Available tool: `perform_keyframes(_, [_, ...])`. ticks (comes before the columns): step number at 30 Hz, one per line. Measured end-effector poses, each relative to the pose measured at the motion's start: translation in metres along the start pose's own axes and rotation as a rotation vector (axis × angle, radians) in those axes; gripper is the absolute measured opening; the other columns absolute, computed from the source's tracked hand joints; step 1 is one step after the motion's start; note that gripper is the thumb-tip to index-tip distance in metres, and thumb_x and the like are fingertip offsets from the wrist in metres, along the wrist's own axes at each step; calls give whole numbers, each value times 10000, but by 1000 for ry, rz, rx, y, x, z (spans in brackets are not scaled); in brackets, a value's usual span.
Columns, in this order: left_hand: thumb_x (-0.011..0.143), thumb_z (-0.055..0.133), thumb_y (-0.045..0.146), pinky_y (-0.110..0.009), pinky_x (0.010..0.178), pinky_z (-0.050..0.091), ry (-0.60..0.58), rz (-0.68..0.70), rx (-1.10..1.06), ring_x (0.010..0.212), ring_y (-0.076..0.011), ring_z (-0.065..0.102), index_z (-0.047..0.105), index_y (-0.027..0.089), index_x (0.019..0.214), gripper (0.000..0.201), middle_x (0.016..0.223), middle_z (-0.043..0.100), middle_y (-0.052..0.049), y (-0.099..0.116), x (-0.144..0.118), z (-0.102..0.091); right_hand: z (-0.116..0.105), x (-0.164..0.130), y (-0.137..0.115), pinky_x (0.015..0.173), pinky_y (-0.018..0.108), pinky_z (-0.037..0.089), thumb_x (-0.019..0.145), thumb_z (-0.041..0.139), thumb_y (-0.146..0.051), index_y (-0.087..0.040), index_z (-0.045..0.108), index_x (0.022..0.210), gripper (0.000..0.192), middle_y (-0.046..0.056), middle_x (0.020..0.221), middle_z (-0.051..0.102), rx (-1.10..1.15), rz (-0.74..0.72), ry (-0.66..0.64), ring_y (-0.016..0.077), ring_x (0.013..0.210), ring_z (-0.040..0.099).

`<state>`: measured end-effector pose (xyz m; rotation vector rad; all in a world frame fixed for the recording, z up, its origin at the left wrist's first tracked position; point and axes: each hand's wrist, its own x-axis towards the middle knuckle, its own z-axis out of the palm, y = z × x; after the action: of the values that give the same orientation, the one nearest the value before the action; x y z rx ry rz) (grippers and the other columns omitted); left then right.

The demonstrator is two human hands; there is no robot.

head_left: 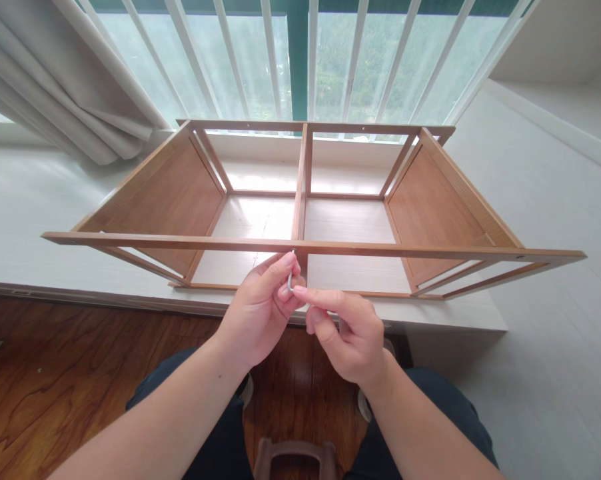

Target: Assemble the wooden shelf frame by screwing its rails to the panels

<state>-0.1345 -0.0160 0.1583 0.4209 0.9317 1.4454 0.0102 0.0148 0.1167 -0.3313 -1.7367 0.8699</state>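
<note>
At nine o'clock a pale curtain [55, 87] hangs in folds over the white ledge [25, 213], and the brown wooden floor [55, 387] runs below it. A wooden frame [130, 241] lies on its side on the ledge, its open face toward the person, with solid panels at both ends and a thin upright in the middle. Its near rail crosses the view from left to right, just above both hands.

The left hand [258, 313] sits at six o'clock of that rail's middle joint, thumb and forefinger pinched together on a small metal hex key [290, 279]. The key's short end points up at the underside of the rail, where the central upright meets it; whether it sits in a screw cannot be told. The right hand [348, 333] is just beside it, toward four o'clock, forefinger stretched out so that its tip touches the key's lower end, the other fingers curled in.

At twelve o'clock white window bars [310, 60] stand behind the frame. At six o'clock, between the knees, a dark handle [294, 453] shows.
</note>
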Motion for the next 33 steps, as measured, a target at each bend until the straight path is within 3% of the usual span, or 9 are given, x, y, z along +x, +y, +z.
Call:
perform_keyframes(6, [789,900,376,-164,552,463,25,-2,-12,530,-58,452,708,150,773,297,556,479,65,0,-1,-2,-1,1,-1,746,268,678,959,543,-53,-227,634,1399,481,75,1100,844,-160,-166,-11,172,871,814])
perform_keyframes(11, [805,879,380,-175,549,448,-5,-9,0,539,-67,435,700,155,768,291,566,456,62,0,-2,0,-2,0,-1,666,271,640,945,539,-36,-225,596,1462,553,58,956,823,-161,-206,-5,155,716,748])
perform_keyframes(15, [839,849,384,-183,525,400,-18,-24,4,527,-65,388,685,158,768,288,573,433,62,0,-1,-2,-2,2,3,593,251,555,960,499,-39,-218,603,1463,544,7,772,708,-186,-260,-62,130,614,630])
perform_keyframes(24, [755,920,343,-192,510,383,28,-73,-78,518,-59,391,668,163,795,312,590,453,72,3,-1,1,1,7,3,609,262,507,961,497,-34,-204,599,1481,557,-3,756,637,-239,-259,-110,143,645,585])
perform_keyframes(33, [673,973,322,-181,515,413,76,-69,-92,535,-49,445,645,160,793,385,646,527,61,2,2,2,-1,10,0,589,259,465,1055,443,-150,-174,726,1347,407,-14,682,563,-389,-191,-229,138,609,517])
